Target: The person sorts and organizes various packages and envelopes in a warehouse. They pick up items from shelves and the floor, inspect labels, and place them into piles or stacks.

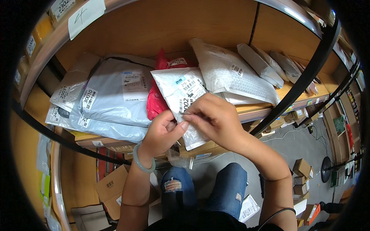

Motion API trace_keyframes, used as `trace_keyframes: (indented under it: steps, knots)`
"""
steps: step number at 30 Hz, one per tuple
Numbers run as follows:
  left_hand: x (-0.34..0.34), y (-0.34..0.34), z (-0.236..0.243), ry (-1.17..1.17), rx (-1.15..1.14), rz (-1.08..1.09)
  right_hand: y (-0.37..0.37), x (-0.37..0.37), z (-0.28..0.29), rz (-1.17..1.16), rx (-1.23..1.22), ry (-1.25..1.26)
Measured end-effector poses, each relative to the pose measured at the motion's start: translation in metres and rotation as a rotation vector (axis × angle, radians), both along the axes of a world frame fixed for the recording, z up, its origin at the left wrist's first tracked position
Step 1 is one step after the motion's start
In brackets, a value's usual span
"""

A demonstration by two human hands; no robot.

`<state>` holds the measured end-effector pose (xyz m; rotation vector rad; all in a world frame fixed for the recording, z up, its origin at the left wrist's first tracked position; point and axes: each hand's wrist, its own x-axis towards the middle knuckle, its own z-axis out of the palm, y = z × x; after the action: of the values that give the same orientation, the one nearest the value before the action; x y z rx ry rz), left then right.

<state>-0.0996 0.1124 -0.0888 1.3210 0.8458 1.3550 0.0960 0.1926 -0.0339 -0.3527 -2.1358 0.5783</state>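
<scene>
both hands are meeting at the front edge of a wooden shelf (246,109), working on a white bubble mailer (185,96). left hand (163,133) is curling under the mailer's near end, thumb and forefinger pinching narrowly at something small on its surface; a pale green bangle (142,161) is sitting on that wrist. right hand (216,119) is coming over the top, fingers closed in a pinch at the same spot, knuckles hiding what is gripped. cannot tell whether it is a label edge or the packet's flap. the mailer is lying tilted on the shelf, lower end overhanging the edge and half covered by the hands, its printed label only partly showing.

a red packet (156,100) is lying under the mailer, mostly hidden. to the left, grey poly bags (115,96) are stacking over one another, lower ones barely showing. to the right, a larger white padded parcel (231,73) is leaning against the shelf back, with more pale packets (266,63) beyond, bent by the lens. below, blue jeans knees (204,184) are showing, and cardboard boxes (111,188) are sitting on the floor, cut off at the dark rim.
</scene>
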Motion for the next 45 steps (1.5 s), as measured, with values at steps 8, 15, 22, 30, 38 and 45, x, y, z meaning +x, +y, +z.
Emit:
trace_keyframes:
  steps: [8,15,22,30,38,45]
  knots:
    - [0.003,-0.002,0.012,0.037,-0.043,0.027,0.019,0.0,0.013,0.099,-0.478,-0.085]
    - [0.005,-0.001,0.012,0.031,-0.034,0.036,0.034,0.0,0.025,0.22,-0.79,-0.138]
    - [-0.006,-0.006,0.005,0.083,-0.079,0.025,0.051,0.006,0.046,0.03,-0.61,-0.081]
    - [-0.003,-0.012,0.001,0.058,-0.039,0.062,0.053,0.03,0.055,-0.046,-0.364,0.167]
    - [0.021,-0.036,0.025,0.54,0.187,0.663,0.013,0.072,-0.009,-0.366,1.297,-0.002]
    - [0.042,-0.057,0.061,0.712,0.016,0.796,0.021,0.069,-0.026,-0.044,0.417,0.232]
